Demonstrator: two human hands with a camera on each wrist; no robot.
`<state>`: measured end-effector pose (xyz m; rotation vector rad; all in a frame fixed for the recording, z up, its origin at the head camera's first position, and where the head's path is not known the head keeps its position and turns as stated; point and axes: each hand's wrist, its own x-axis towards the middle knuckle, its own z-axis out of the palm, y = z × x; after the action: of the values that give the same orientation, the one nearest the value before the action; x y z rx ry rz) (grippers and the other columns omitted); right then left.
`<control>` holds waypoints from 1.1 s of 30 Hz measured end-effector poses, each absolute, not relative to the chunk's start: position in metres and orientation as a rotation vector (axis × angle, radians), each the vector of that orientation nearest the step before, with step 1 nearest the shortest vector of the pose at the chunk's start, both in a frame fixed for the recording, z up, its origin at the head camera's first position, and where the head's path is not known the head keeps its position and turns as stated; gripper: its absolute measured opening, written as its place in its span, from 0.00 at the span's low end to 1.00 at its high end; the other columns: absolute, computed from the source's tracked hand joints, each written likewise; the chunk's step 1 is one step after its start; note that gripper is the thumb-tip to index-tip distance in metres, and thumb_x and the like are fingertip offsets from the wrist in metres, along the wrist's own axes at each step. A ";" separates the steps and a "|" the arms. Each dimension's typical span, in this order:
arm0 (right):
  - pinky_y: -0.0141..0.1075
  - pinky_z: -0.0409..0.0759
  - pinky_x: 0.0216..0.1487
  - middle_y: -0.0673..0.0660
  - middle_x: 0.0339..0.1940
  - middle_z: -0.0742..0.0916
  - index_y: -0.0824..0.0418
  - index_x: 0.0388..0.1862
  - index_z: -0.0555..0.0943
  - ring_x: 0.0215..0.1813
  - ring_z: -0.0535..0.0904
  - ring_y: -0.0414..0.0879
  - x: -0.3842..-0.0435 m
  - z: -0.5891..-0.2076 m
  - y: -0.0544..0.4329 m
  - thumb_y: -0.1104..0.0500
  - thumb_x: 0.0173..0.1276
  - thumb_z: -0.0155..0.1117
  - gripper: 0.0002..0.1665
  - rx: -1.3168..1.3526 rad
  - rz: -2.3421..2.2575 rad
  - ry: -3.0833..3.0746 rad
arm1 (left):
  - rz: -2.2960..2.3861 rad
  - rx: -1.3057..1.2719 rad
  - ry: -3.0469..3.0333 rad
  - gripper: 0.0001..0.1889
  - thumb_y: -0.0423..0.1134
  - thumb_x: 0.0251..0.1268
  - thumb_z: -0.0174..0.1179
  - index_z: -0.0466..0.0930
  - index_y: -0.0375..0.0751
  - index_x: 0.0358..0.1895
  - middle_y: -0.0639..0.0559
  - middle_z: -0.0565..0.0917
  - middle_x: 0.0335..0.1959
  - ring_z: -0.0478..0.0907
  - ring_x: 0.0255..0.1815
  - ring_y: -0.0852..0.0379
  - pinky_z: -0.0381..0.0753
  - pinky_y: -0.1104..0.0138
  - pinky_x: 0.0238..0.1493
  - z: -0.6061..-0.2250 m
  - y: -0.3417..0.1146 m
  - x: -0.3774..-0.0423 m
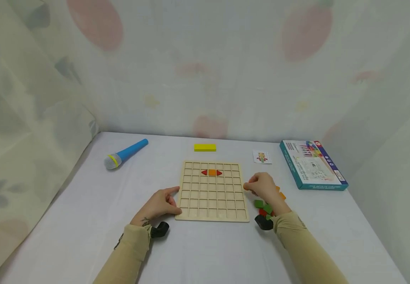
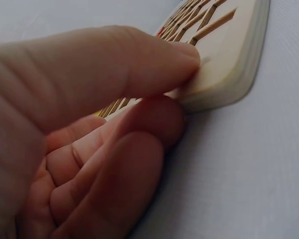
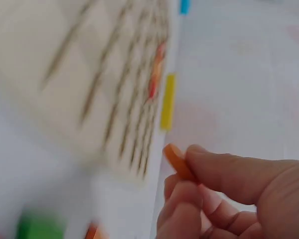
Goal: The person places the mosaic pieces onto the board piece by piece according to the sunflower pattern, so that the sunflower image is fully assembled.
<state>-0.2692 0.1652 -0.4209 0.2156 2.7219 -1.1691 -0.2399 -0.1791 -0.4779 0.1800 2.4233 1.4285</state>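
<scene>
My right hand [image 1: 264, 188], right of centre in the head view, held an orange tile [image 3: 179, 164] pinched between thumb and fingertips, just beside the right edge of the wooden grid board [image 1: 213, 194] at the frame's lower centre. My left hand [image 1: 160, 203] had hold of the board's left side, thumb over the near corner and the other fingers curled in against the edge.

I took this for the tile-laying step, with only a short row set: an orange square [image 1: 212, 172] between two red triangles [image 1: 204, 172], near the top of the grid. To my mind the next move called for choosing a cell, turning the tile flat and square to it, and loosening the pinch only once it sat inside the ridges, while my left hand kept the board steady.

In the right wrist view the tile stood tilted nearly edge-on, its long axis slanting from upper left to lower right, its free end pointing up and left. From that angle I couldn't be sure of its full outline. The set row ran left to right across the head view, the triangles' tips pointing outward.
</scene>
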 end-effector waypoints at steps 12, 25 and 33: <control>0.32 0.75 0.21 0.53 0.14 0.80 0.66 0.27 0.80 0.16 0.74 0.41 -0.303 -0.443 0.083 0.62 0.56 0.68 0.07 0.177 -1.592 2.452 | 1.438 0.199 2.417 0.47 0.37 0.38 0.74 0.61 0.40 0.68 0.49 0.80 0.22 0.70 0.20 0.60 0.69 0.69 0.27 -0.480 -0.180 -0.240; 0.31 0.67 0.14 0.53 0.12 0.79 0.63 0.20 0.78 0.10 0.68 0.40 -0.316 -0.453 0.067 0.59 0.56 0.69 0.11 0.182 -1.374 2.635 | 1.451 0.184 2.413 0.47 0.36 0.36 0.75 0.62 0.41 0.68 0.49 0.79 0.21 0.69 0.20 0.58 0.70 0.68 0.27 -0.481 -0.181 -0.241; 0.32 0.68 0.20 0.53 0.21 0.80 0.61 0.22 0.78 0.19 0.70 0.42 -0.313 -0.448 0.068 0.57 0.56 0.68 0.11 0.151 -1.246 2.739 | 1.447 0.206 2.418 0.47 0.36 0.37 0.75 0.63 0.39 0.68 0.49 0.79 0.21 0.69 0.20 0.59 0.70 0.68 0.27 -0.481 -0.180 -0.242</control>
<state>-0.3126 0.0682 -0.4476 0.1508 2.7394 -1.2462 -0.2418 -0.1804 -0.4807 0.2058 2.4176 1.4473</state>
